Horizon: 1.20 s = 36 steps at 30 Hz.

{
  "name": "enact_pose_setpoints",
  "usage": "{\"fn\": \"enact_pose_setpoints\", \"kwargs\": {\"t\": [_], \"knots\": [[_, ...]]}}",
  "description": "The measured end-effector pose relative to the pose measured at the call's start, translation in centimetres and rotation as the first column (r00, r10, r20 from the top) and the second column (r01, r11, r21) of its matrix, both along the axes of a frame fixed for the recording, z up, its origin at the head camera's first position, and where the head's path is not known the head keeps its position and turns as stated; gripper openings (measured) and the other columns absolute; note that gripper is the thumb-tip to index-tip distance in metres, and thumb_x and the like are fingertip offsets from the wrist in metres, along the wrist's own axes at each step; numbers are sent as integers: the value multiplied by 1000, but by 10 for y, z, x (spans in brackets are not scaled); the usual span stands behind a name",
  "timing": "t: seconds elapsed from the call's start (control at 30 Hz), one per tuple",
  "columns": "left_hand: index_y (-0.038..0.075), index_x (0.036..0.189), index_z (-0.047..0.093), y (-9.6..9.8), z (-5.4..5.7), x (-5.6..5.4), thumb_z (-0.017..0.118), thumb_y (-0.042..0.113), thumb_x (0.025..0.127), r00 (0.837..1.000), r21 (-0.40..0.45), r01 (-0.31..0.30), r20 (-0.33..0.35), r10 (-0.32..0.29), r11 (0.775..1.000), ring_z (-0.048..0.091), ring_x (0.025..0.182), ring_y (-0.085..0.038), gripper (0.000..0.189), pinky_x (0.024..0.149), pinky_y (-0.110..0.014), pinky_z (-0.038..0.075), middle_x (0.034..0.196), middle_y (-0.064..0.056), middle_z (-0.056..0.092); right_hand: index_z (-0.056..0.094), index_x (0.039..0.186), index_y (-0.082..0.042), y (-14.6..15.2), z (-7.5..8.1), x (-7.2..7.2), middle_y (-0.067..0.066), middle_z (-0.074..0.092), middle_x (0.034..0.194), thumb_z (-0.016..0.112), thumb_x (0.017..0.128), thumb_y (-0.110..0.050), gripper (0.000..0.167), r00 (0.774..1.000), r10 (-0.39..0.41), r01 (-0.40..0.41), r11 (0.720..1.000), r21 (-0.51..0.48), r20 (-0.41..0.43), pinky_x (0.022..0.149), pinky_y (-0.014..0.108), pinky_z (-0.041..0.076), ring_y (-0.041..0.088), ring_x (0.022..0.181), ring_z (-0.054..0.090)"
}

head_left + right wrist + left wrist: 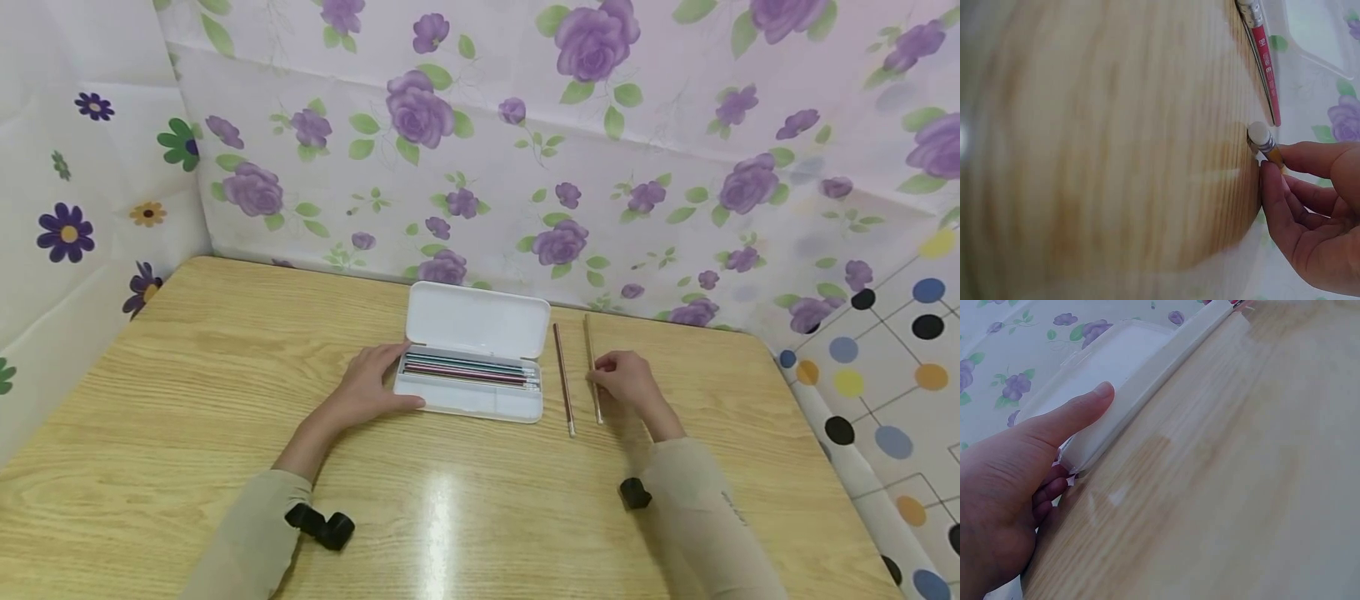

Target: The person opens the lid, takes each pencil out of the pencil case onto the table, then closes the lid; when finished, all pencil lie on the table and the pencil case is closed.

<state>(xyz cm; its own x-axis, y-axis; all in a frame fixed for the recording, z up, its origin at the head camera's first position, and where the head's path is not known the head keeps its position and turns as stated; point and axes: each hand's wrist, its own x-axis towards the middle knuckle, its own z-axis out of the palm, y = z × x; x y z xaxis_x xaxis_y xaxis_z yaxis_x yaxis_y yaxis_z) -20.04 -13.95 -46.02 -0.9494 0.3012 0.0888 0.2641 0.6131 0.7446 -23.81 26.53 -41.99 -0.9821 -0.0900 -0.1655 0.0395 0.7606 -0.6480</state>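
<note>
A white pencil case (450, 400) lies open on the table, its lid (477, 321) tipped back toward the wall covering. Several pencils (465, 371) with white erasers lie side by side in its rear compartment. My left hand (367, 387) grips the case's left end, thumb (1088, 406) against the front edge and fingers round the far corner. To the right of the case, my right hand (630, 383) pinches a yellow pencil (589, 342) between thumb and fingers; its white eraser (1260, 133) points toward me. A red pencil (562, 379) lies between case and right hand.
The wooden table (225, 417) ends at the back against a purple-flowered wall covering (487, 167). Dotted covering (892, 400) hangs on the right side, flowered covering (67, 292) on the left. Small black devices (322, 525) are strapped at the wrists.
</note>
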Motion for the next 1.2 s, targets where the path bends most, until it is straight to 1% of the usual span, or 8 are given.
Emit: {"fn": "enact_pose_setpoints", "kwargs": {"t": [0.13, 0.37, 0.47, 0.7, 0.9, 1.0, 1.1, 1.2], "knots": [[3, 148, 37, -1, 0, 0, 83, 44, 72, 1000, -5, 1, -2, -1, 1000, 30, 133, -41, 98, 107, -58, 20, 147, -20, 39, 61, 110, 15, -2, 0, 1, 19, 66, 91, 65, 90, -6, 29, 1000, -2, 2, 1000, -8, 0, 65, 33, 56, 22, 71, 67], [2, 148, 37, 0, 3, 1, 83, 42, 72, 1000, -11, 4, -4, -4, 1000, 29, 133, -42, 98, 107, -59, 20, 146, -21, 40, 59, 110, 14, -11, 0, 6, 17, 64, 91, 67, 89, -6, 30, 997, -9, 17, 994, -108, 72, 64, 31, 57, 18, 69, 66], [2, 148, 37, 0, 4, 1, 83, 42, 72, 1000, -12, 3, -3, -3, 1000, 30, 133, -42, 97, 107, -59, 20, 146, -22, 40, 60, 108, 12, -15, 0, 8, 16, 62, 90, 68, 88, -6, 28, 997, -5, 14, 994, -108, 79, 63, 31, 57, 19, 69, 66], [2, 148, 37, -1, 3, 1, 84, 42, 72, 1000, -5, 0, -11, 0, 1000, 31, 132, -42, 97, 106, -59, 21, 145, -21, 41, 59, 106, 11, -17, 3, 9, 17, 64, 90, 66, 89, -6, 25, 997, 4, 4, 995, -98, 80, 64, 32, 57, 21, 69, 67], [2, 147, 38, 0, 2, 0, 84, 43, 72, 1000, -3, 5, -17, -5, 1000, 31, 132, -42, 97, 106, -59, 21, 145, -21, 41, 60, 108, 10, -17, 7, 9, 16, 66, 89, 66, 90, -11, 29, 997, 20, -16, 999, -52, 80, 64, 33, 56, 20, 70, 66], [2, 147, 38, 0, 2, 0, 84, 43, 72, 1000, -1, 3, -14, -3, 1000, 31, 132, -42, 97, 106, -59, 21, 145, -21, 41, 61, 112, 9, -17, 9, 8, 16, 67, 92, 64, 92, -16, 32, 997, 28, -29, 1000, 5, 72, 67, 35, 55, 21, 73, 65], [3, 148, 37, 0, 2, 1, 83, 43, 72, 1000, 0, 3, -7, -3, 1000, 31, 132, -42, 97, 106, -59, 21, 146, -21, 40, 60, 115, 8, -18, 13, 7, 21, 66, 102, 61, 94, -20, 34, 999, 29, -31, 998, 59, 44, 76, 40, 53, 28, 85, 65], [3, 148, 37, 0, 2, 1, 83, 43, 72, 1000, -1, 3, 1, -3, 1000, 30, 133, -42, 98, 107, -59, 20, 146, -21, 40, 60, 117, 7, -20, 17, 7, 25, 63, 112, 58, 96, -21, 35, 999, 32, -31, 995, 90, -13, 83, 46, 51, 35, 98, 61]]}}
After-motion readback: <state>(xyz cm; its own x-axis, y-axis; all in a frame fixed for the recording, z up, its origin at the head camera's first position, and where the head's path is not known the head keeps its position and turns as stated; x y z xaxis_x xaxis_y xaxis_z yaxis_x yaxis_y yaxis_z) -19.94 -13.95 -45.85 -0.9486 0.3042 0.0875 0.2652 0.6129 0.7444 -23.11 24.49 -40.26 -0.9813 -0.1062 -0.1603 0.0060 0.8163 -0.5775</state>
